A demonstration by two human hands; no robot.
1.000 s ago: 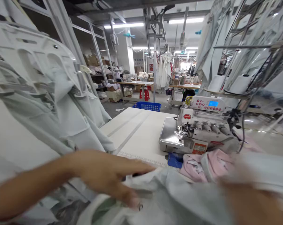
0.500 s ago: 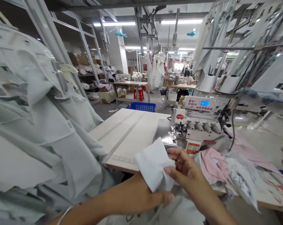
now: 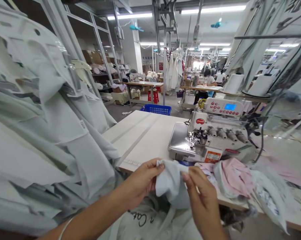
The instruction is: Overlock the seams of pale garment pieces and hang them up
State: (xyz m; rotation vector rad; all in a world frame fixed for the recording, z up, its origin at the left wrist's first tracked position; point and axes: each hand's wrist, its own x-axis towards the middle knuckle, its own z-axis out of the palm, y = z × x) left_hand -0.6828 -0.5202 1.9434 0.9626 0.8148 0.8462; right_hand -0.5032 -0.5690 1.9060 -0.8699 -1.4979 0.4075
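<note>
A small piece of pale white fabric (image 3: 171,181) is stretched between both hands, in front of the table edge. My left hand (image 3: 147,176) pinches its upper left edge between thumb and fingers. On the other side, my right hand (image 3: 200,191) grips the upper right edge, thumb toward me. The cloth hangs in loose folds below the fingers. Under it, a pale garment with dark handwritten-style lettering (image 3: 140,218) lies near my lap. Just beyond the hands stands an overlock sewing machine (image 3: 215,128) with a shiny metal plate (image 3: 181,140).
Pale green-white garments (image 3: 65,143) hang close on the left. The white worktable (image 3: 140,133) extends ahead, a blue basket (image 3: 156,109) behind it. Pink cloth (image 3: 236,176) lies right of my hands. Thread cones (image 3: 234,83) stand above the machine. People sit working farther back.
My left hand has come out from under the fabric and now pinches its edge. My right hand has closed on the opposite edge. The view has shifted, showing more lettering on the garment below.
</note>
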